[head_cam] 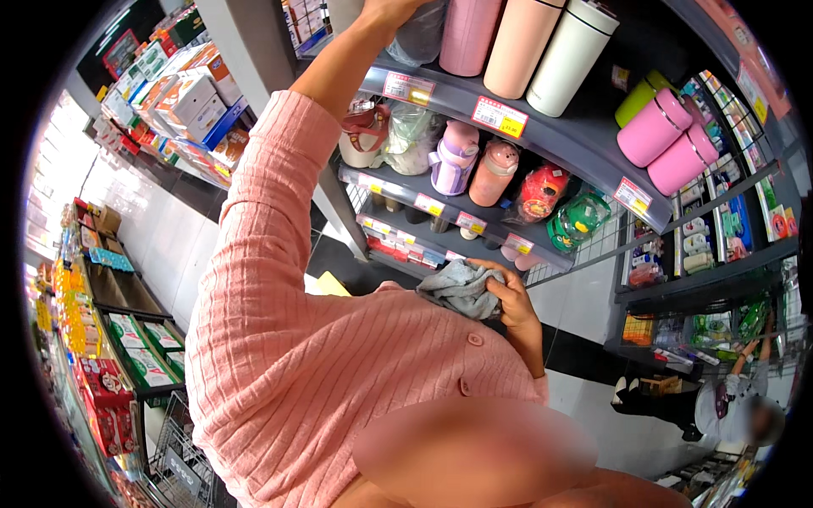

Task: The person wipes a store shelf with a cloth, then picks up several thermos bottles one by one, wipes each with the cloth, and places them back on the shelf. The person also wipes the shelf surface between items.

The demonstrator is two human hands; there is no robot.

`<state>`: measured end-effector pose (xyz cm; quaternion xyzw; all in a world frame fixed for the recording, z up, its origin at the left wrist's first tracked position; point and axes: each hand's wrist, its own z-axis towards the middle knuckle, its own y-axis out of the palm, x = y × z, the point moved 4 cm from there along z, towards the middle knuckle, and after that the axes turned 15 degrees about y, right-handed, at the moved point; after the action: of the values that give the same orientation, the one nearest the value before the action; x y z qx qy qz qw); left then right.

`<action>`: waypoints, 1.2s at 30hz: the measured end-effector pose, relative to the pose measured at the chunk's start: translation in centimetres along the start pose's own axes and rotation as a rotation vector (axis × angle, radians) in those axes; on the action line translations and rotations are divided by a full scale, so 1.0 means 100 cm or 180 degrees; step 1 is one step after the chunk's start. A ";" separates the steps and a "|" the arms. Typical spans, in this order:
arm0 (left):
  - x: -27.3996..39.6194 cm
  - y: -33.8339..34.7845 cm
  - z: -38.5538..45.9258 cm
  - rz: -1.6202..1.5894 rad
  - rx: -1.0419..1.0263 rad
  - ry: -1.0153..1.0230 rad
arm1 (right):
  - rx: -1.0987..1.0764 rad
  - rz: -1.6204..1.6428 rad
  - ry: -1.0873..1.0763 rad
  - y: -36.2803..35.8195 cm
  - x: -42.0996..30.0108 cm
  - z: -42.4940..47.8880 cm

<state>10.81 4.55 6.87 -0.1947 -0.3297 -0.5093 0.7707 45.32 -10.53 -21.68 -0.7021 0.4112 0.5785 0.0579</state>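
Observation:
My right hand [517,301] grips a crumpled grey-blue cloth [460,291] in front of my chest. My left arm is raised to the upper shelf [463,86], and the left hand [395,7] is cut off by the top edge, its fingers hidden. It is nearest to a grey tumbler in clear plastic wrap [418,38]; whether it touches it cannot be told. Beside that tumbler stand a pink tumbler [469,38], a peach tumbler [521,47] and a white tumbler [571,57]. Pink bottles [654,127] stand farther right.
The lower shelf [394,181] holds several children's bottles, among them a lilac one [454,159] and a red one [540,193]. Cartons [190,105] are stacked at upper left. A shopping cart [181,463] stands at lower left. Another person [718,400] is at far right.

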 end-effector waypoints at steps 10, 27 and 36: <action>-0.024 -0.003 0.000 -0.0348 -0.0401 0.0042 | 0.0442 -0.0815 -0.0417 0.016 -0.023 0.005; -0.051 -0.037 -0.014 0.0755 -0.0353 -0.0098 | 0.0343 -0.1105 -0.0289 0.029 -0.035 0.011; -0.019 -0.051 -0.044 0.2317 -0.0428 0.0779 | 0.1695 -0.3709 -0.1412 0.037 -0.085 -0.004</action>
<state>7.03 0.92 2.21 -0.2869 -0.1105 -0.2425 0.9202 43.32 -8.84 -12.75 -0.6355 0.0725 0.4622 0.6142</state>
